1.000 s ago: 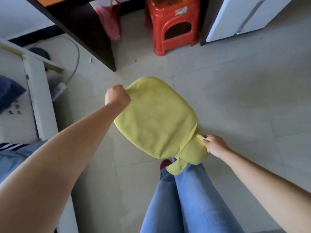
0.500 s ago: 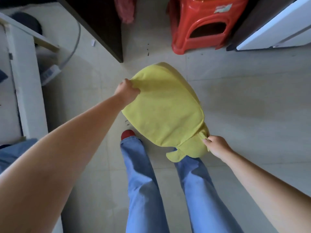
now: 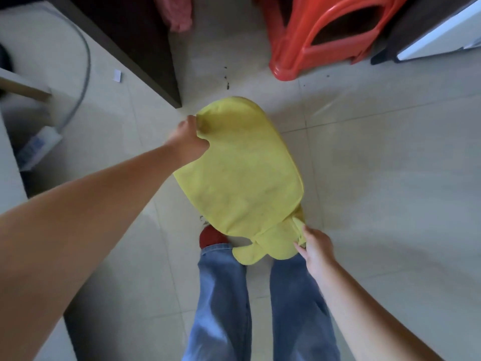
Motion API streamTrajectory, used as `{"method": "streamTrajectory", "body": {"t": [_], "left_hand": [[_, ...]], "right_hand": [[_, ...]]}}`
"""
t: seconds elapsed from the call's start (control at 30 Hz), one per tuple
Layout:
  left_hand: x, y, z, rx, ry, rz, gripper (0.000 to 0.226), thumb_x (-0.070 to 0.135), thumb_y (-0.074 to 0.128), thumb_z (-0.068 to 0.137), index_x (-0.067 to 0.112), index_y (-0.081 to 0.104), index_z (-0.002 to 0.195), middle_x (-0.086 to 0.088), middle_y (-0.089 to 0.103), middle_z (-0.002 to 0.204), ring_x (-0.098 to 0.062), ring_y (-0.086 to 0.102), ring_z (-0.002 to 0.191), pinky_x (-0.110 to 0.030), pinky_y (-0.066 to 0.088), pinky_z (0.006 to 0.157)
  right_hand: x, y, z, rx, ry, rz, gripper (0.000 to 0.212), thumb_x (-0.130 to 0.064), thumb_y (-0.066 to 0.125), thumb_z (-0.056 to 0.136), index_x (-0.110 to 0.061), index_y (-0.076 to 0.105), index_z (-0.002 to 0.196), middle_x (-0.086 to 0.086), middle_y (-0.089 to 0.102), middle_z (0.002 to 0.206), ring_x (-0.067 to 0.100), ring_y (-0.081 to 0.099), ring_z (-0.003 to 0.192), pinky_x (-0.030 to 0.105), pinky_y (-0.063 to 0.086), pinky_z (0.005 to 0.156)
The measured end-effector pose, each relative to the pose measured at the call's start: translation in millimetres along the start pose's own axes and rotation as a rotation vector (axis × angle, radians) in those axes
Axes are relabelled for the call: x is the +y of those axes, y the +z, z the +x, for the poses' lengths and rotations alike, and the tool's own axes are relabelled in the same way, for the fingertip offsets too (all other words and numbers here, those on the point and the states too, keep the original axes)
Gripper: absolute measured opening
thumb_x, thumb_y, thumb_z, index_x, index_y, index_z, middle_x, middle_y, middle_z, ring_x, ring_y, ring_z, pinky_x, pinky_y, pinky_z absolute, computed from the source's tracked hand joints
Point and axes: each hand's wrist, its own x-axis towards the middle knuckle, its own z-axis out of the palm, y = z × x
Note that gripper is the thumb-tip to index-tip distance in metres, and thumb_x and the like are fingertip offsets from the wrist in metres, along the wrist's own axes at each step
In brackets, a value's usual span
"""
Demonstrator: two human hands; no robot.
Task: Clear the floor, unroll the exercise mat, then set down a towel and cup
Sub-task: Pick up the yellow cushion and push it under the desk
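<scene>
- Head view: the yellow towel (image 3: 242, 175) is held spread out in the air above the tiled floor (image 3: 377, 191), in front of the person's legs in blue jeans (image 3: 223, 303).
- The left hand (image 3: 188, 142) grips the towel's far left edge, its fingers (image 3: 191, 123) closed on a bunched fold of the cloth.
- The right hand (image 3: 316, 247) holds the near corner, its fingers (image 3: 302, 250) pinched on the cloth where it gathers into a small flap.
- The towel hangs between the two hands, slack in the middle, and does not seem to touch the floor; a red shoe tip (image 3: 209, 234) shows just under its near edge.
- Around it stand a red plastic stool (image 3: 320, 35), a dark furniture panel (image 3: 135, 43) and a white power strip (image 3: 39, 145) with its grey cable (image 3: 84, 74).
- Progress, as a judgement: no exercise mat shows anywhere in this view, so whether it is unrolled cannot be told from here. The floor straight ahead is bare apart from a few dark specks.
- The towel step appears to be in hand: the cloth is opened but not yet laid down.
- No cup is visible; setting it down looks to be left, after the towel.
</scene>
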Motion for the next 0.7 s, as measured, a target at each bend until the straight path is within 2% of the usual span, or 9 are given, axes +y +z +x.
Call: {"method": "streamTrajectory", "body": {"t": [0.07, 0.17, 0.23, 0.3, 0.37, 0.43, 0.57, 0.63, 0.7], "left_hand": [[-4.5, 4.6, 15.9, -0.018, 0.008, 0.006, 0.057, 0.003, 0.047, 0.085, 0.007, 0.032, 0.140, -0.015, 0.042, 0.138, -0.033, 0.051, 0.112, -0.023, 0.033, 0.055], [-6.3, 13.9, 35.0, -0.035, 0.033, 0.032, 0.055, 0.003, 0.046, 0.085, 0.006, 0.034, 0.139, -0.016, 0.042, 0.139, -0.033, 0.050, 0.115, -0.026, 0.035, 0.066], [-3.1, 23.3, 42.7, -0.044, 0.085, 0.057, 0.051, 0.002, 0.046, 0.085, 0.003, 0.037, 0.135, -0.018, 0.045, 0.135, -0.034, 0.050, 0.115, -0.026, 0.035, 0.069], [3.9, 33.7, 53.9, -0.037, 0.141, 0.071, 0.048, 0.003, 0.046, 0.085, 0.003, 0.039, 0.132, -0.019, 0.048, 0.131, -0.034, 0.052, 0.111, -0.027, 0.036, 0.068], [14.3, 43.1, 61.2, -0.050, 0.168, 0.061, 0.046, 0.006, 0.046, 0.085, 0.005, 0.041, 0.131, -0.018, 0.051, 0.127, -0.032, 0.054, 0.099, -0.025, 0.039, 0.062], [24.1, 55.5, 67.6, -0.065, 0.178, 0.080, 0.046, 0.008, 0.046, 0.086, 0.005, 0.041, 0.131, -0.017, 0.051, 0.126, -0.029, 0.051, 0.089, -0.026, 0.038, 0.056], [26.8, 71.3, 77.4, -0.011, 0.139, 0.134, 0.059, 0.013, 0.047, 0.087, 0.009, 0.028, 0.142, -0.017, 0.047, 0.134, -0.035, 0.053, 0.111, -0.028, 0.037, 0.069], [21.6, 74.2, 78.1, -0.001, 0.112, 0.105, 0.064, 0.014, 0.048, 0.087, 0.015, 0.022, 0.146, -0.016, 0.046, 0.136, -0.034, 0.054, 0.107, -0.028, 0.036, 0.067], [14.2, 78.1, 76.8, -0.007, 0.130, 0.130, 0.069, 0.014, 0.048, 0.087, 0.019, 0.016, 0.148, -0.016, 0.044, 0.139, -0.032, 0.052, 0.097, -0.029, 0.036, 0.067]], "right_hand": [[10.7, 11.4, 7.1, 0.003, 0.002, -0.061, 0.030, -0.012, 0.045, 0.094, 0.011, 0.053, 0.112, 0.030, 0.049, 0.130, 0.037, 0.053, 0.115, 0.045, 0.044, 0.103], [27.5, 23.1, 16.9, 0.007, 0.000, -0.172, 0.033, -0.018, 0.044, 0.094, 0.012, 0.055, 0.103, 0.033, 0.056, 0.116, 0.034, 0.058, 0.094, 0.052, 0.043, 0.102], [36.2, 26.2, 23.6, 0.023, -0.030, -0.265, 0.032, -0.021, 0.043, 0.094, 0.003, 0.062, 0.085, 0.030, 0.061, 0.100, 0.032, 0.059, 0.084, 0.054, 0.045, 0.099], [38.5, 30.4, 34.9, 0.036, -0.053, -0.311, 0.036, -0.022, 0.043, 0.094, -0.010, 0.055, 0.062, 0.027, 0.061, 0.085, 0.033, 0.058, 0.080, 0.055, 0.046, 0.096], [39.0, 29.1, 43.6, 0.040, -0.101, -0.406, 0.041, -0.024, 0.041, 0.094, -0.012, 0.047, 0.055, 0.020, 0.053, 0.072, 0.033, 0.052, 0.074, 0.047, 0.051, 0.084], [36.4, 25.1, 54.0, 0.044, -0.175, -0.487, 0.045, -0.023, 0.039, 0.095, -0.011, 0.040, 0.052, 0.016, 0.049, 0.069, 0.027, 0.047, 0.071, 0.037, 0.040, 0.067], [29.1, 18.4, 73.5, -0.035, -0.347, -0.843, 0.046, -0.020, 0.037, 0.095, -0.015, 0.034, 0.049, 0.001, 0.039, 0.053, 0.018, 0.039, 0.053, 0.028, 0.029, 0.050], [23.8, 12.2, 80.8, -0.109, -0.396, -1.055, 0.045, -0.022, 0.036, 0.095, -0.018, 0.031, 0.051, -0.002, 0.035, 0.053, 0.011, 0.033, 0.049, 0.024, 0.022, 0.044], [14.7, 7.3, 86.1, -0.179, -0.417, -1.243, 0.043, -0.024, 0.036, 0.095, -0.018, 0.030, 0.052, -0.003, 0.036, 0.055, 0.008, 0.033, 0.049, 0.022, 0.021, 0.044]]}}
